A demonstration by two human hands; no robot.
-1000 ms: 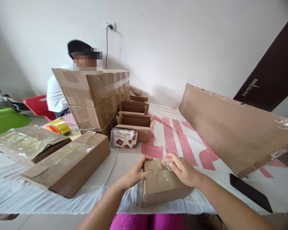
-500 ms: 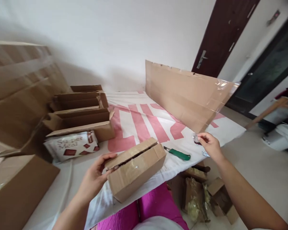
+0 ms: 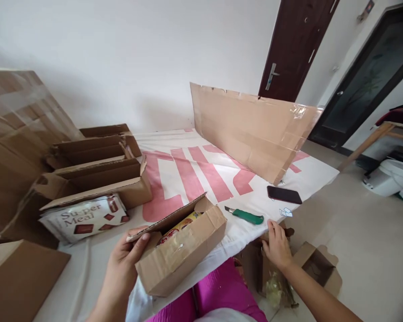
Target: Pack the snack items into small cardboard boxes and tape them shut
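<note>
My left hand [image 3: 129, 252] is closed on the raised flap of a small cardboard box [image 3: 184, 248], thumb on the inside. The box stands tilted at the table's near edge, with a yellow and red printed packet [image 3: 179, 228] partly showing inside. My right hand [image 3: 277, 245] is at the table's front edge, fingers loosely apart, holding nothing that I can see. Between the box and that hand lies a green utility knife [image 3: 246, 216], blade out to the left. A dark phone [image 3: 284, 194] rests farther back.
Opened cardboard boxes [image 3: 100, 172] stand at the left, beside a stack of "Super Meal" packets [image 3: 87, 219]. A large cardboard sheet [image 3: 248, 129] leans upright at the back of the cloth-covered table [image 3: 174, 167]. Discarded boxes [image 3: 317, 268] lie on the floor at the right.
The box's flap has been lifted, exposing the packet. My right hand has let go of a small clear scrap and come back toward me, uncovering the phone.
</note>
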